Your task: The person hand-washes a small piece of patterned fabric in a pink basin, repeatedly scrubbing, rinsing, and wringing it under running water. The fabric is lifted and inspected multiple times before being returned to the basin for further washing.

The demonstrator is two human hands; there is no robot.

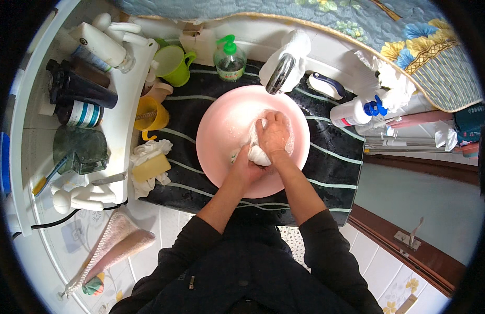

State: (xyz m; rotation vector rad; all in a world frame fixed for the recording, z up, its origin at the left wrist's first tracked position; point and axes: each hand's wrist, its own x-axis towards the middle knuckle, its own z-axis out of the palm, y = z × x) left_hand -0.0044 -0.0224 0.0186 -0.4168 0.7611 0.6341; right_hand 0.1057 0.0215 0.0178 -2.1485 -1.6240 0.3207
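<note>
A round pink plastic basin [215, 117] stands on a black counter with pale wavy lines, under a metal faucet [280, 74] wrapped in white material. Inside it, both my hands are on a bunched white cloth [259, 155]. My left hand [248, 167] grips the cloth from the lower left, its fingers partly hidden. My right hand [273, 133] lies over the upper right of the cloth with its fingers curled on it. Suds and wet shine show on the basin's inner wall around the hands.
Behind the basin stand a green pump bottle [230, 64] and a green mug [174, 66]. A yellow soap bar [151, 168] and yellow cup [152, 114] are at left, beside a white shelf [121, 157] of bottles. At right are a scrub brush [325, 85] and white spray bottle [350, 112].
</note>
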